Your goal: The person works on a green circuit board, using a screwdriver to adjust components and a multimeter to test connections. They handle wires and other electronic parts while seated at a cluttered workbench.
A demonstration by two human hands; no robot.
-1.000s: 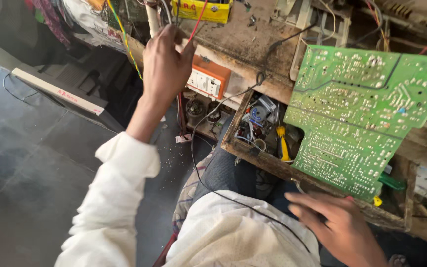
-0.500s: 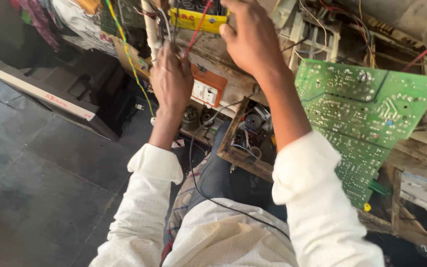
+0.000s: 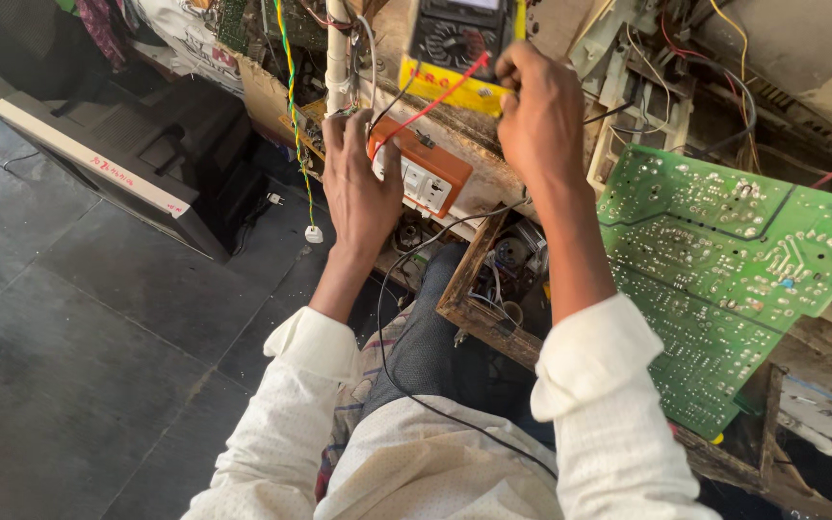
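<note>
Orange switch box [image 3: 424, 173] with white sockets, fixed to worktop edge [image 3: 479, 169], under left hand [image 3: 360, 188], fingers loose. Right hand [image 3: 539, 116] pinching red lead [image 3: 435, 99] beside yellow-cased multimeter [image 3: 453, 48]. Green circuit board [image 3: 724, 260] at right.

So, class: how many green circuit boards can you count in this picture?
2. A large green circuit board lies on the bench beside the right hand. The edge of a second green board shows at the top, left of the left hand. More may be hidden in the clutter.
</note>
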